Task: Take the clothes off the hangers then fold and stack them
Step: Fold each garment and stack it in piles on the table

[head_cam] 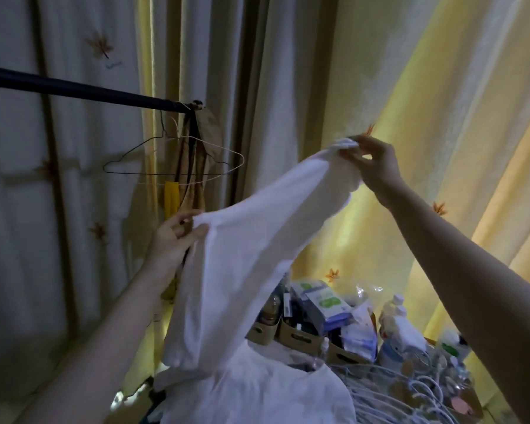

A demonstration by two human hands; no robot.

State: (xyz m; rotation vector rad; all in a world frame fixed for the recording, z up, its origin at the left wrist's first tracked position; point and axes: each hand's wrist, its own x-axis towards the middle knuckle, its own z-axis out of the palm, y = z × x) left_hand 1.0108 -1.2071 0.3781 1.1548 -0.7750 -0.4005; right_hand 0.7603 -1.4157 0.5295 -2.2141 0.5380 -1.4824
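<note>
Head view: the left hand (173,237) and right hand (372,162) each pinch an edge of a white garment (251,240), already off its hanger and held stretched in mid-air. Two bare hangers (178,160) hang at the rail's (74,87) end; folding looks barely begun, above another white garment (257,390) lying below.

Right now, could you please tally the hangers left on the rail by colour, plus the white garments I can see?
Dark wire hanger: 1
Pale wire hanger: 1
White garment held up: 1
White garment lying below: 1
Total: 4
</note>
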